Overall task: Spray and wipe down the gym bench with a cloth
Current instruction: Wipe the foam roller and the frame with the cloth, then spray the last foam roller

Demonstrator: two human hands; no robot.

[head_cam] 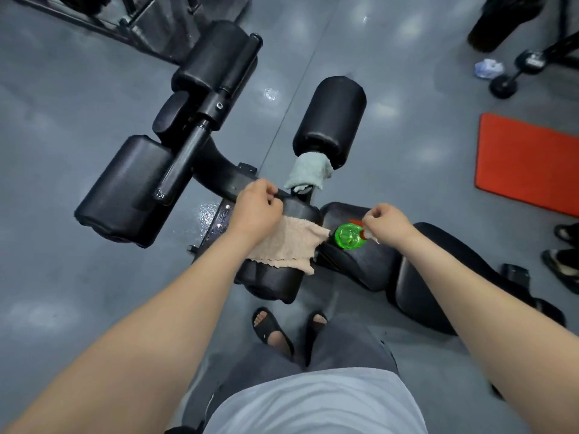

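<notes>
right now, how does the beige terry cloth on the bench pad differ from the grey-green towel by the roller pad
Colour: the beige terry cloth is warm tan, the grey-green towel cooler and duller. Pose: the cloth lies spread over the black bench pad; the towel hangs bunched just below the black roller pad. Contact: the left hand holds the cloth; no hand touches the towel. Both look like soft towelling.

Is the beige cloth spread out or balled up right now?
Spread: the beige cloth lies flat across the bench pad, one edge hanging over, beneath the left hand.
</notes>
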